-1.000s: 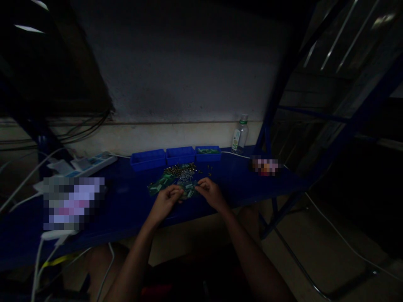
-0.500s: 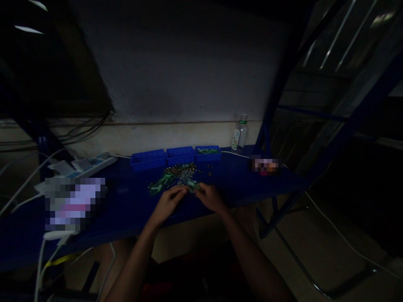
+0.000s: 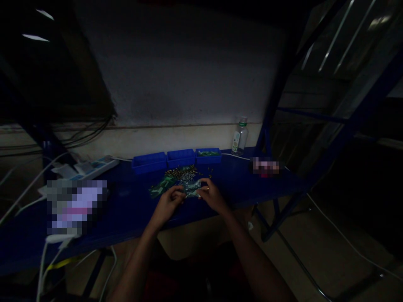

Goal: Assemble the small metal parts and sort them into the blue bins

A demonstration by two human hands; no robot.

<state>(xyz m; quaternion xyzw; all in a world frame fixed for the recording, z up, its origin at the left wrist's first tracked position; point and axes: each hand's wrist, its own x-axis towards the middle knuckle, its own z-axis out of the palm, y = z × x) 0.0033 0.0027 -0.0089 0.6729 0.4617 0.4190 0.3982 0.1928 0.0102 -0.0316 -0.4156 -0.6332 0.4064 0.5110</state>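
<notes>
A small clear plastic bag with green marks (image 3: 192, 189) is stretched between my two hands over the front of the blue table. My left hand (image 3: 169, 202) has its fingers curled at the bag's left edge. On the other side, my right hand (image 3: 214, 197) grips the right edge between thumb and forefinger. Just beyond lie a pile of brass-coloured small parts (image 3: 178, 172) and a cluster of silver screw-like pieces (image 3: 188, 177). More green-marked bags (image 3: 160, 186) lie in a heap left of the pile. Dim light hides the finer detail.
Three blue bins line the back: a left bin (image 3: 149, 163), a middle bin (image 3: 180, 158) and a right bin (image 3: 208, 156) with green-marked bags inside. A clear bottle (image 3: 241, 138) stands by the wall. A power strip (image 3: 97, 167) and blurred-out items occupy the table's left.
The bag now shows wider and flatter between my hands. My right thumb and forefinger have spread further apart, and my left fingers are more curled. The view has shifted slightly.
</notes>
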